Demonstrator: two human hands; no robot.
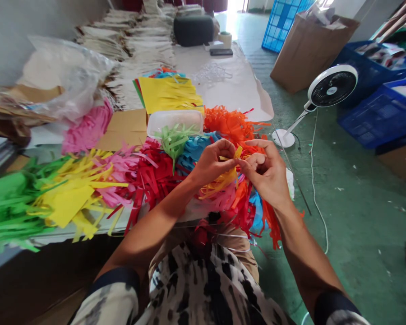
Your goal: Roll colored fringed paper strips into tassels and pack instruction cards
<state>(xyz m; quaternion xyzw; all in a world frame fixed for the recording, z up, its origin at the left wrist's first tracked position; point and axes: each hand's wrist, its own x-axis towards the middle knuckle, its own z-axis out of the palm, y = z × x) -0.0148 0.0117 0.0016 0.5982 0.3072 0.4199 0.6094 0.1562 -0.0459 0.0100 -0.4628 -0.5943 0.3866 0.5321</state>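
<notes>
My left hand [214,159] is closed in a pinch on a yellow paper tassel [219,184], whose cut strips hang below the fingers. Close against it, my right hand [266,169] pinches at the tassel's upper end with thumb and fingertips, its index finger arched above. The exact spot between the fingertips is too small to make out. Beneath both hands lies a heap of fringed paper: orange tassels [228,123], blue strips [198,149] and red strips [157,174]. A light green tassel [176,141] rests by a white plastic tray [176,121], left of my hands.
Green [16,198], yellow [66,201] and pink fringed paper [88,126] covers the table's left side. Yellow fringed sheets [169,94] lie behind the tray, near a phone [221,52] and a dark case [193,30]. A white fan [331,88] stands on the floor at right.
</notes>
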